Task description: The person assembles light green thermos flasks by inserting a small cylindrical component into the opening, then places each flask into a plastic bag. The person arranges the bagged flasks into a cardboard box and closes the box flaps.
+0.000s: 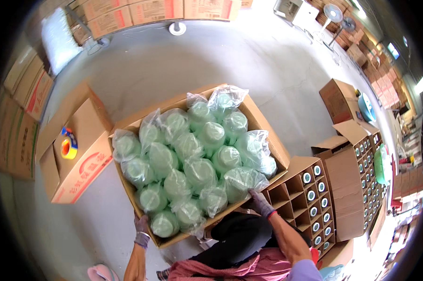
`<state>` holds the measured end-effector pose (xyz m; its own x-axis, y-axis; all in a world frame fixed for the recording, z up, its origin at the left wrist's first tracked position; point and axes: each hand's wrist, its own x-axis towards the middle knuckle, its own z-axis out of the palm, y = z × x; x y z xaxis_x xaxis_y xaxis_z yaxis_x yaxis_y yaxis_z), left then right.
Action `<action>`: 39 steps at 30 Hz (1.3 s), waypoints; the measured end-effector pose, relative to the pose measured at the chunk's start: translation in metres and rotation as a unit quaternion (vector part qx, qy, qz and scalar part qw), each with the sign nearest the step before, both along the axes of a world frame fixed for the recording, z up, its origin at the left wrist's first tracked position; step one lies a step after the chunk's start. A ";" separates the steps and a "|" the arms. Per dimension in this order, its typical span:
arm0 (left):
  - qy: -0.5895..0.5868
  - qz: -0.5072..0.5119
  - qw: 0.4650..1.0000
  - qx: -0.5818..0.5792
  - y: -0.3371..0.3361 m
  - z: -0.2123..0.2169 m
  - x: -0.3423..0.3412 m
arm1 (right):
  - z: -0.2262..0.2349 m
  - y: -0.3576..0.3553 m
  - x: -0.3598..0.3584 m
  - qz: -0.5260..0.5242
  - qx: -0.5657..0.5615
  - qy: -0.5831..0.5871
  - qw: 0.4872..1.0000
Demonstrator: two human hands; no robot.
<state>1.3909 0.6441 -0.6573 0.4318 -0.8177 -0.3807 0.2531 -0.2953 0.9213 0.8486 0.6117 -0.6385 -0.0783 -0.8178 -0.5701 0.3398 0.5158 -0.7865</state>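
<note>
An open cardboard box (276, 146) is tilted in front of me, packed with several pale green rounded containers (200, 173), each in a clear plastic bag. Their exact kind is hidden by the wrapping. My left hand (141, 225), in a thin glove, grips the box at its near left corner. At the near right edge, my right hand (260, 204), gloved too, closes on the cardboard rim beside a bagged container. Both thumbs show on the box, while the fingers beneath are partly hidden. My knees, in dark trousers, are just below the box.
Right of me stands a divided carton (293, 187) with several white-topped jars in its cells; a similar carton (368, 178) is beyond it. At left, a closed carton (87, 154) carries tape rolls (69, 146). Stacked boxes (155, 11) line the back, with fans (333, 13) far right.
</note>
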 end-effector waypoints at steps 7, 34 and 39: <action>0.142 0.022 0.988 0.048 -0.026 0.026 -0.042 | 0.057 -0.077 -0.024 -0.069 0.177 -0.032 0.981; 0.271 0.140 0.945 -0.114 -0.355 -0.023 0.071 | 0.033 -0.367 -0.230 -0.321 -0.096 0.034 0.942; 0.271 0.096 0.936 -0.203 -0.331 0.008 0.009 | 0.046 -0.321 -0.192 -0.220 -0.256 0.220 0.915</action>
<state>1.3995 0.3132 -0.6488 0.4183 -0.8702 -0.2602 0.7286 0.1504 0.6683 0.6565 0.2905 -0.5930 -0.5947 -0.8026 0.0458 0.0175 -0.0700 -0.9974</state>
